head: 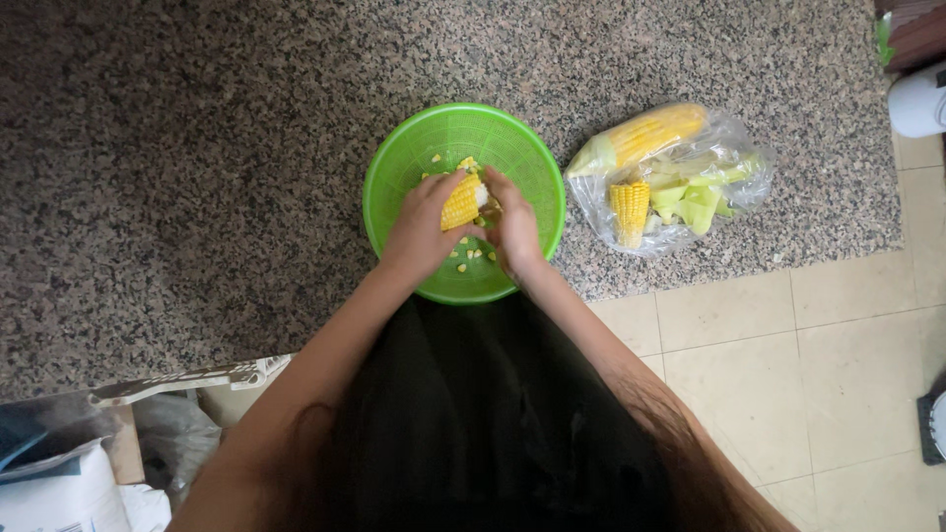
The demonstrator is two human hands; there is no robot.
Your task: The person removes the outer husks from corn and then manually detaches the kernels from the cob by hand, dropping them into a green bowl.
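Two hands gripping one corn cob (461, 203) over green bowl (394, 177); left hand (422, 229) closing round it, long axis tilting up-right; right hand (512, 227) pinching bare end.

Even, soft indoor light, sharp focus, faint glare on the clear plastic bag (670, 182) right of the round green plastic bowl (394, 187).

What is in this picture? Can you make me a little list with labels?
place: speckled granite counter
bowl: green plastic basket, with loose yellow kernels in it
left hand: grips a piece of corn cob over the basket
right hand: fingers press on the cob's end
bag: clear plastic bag beside the basket, holding more corn cobs and pale husk pieces
floor: beige tiles
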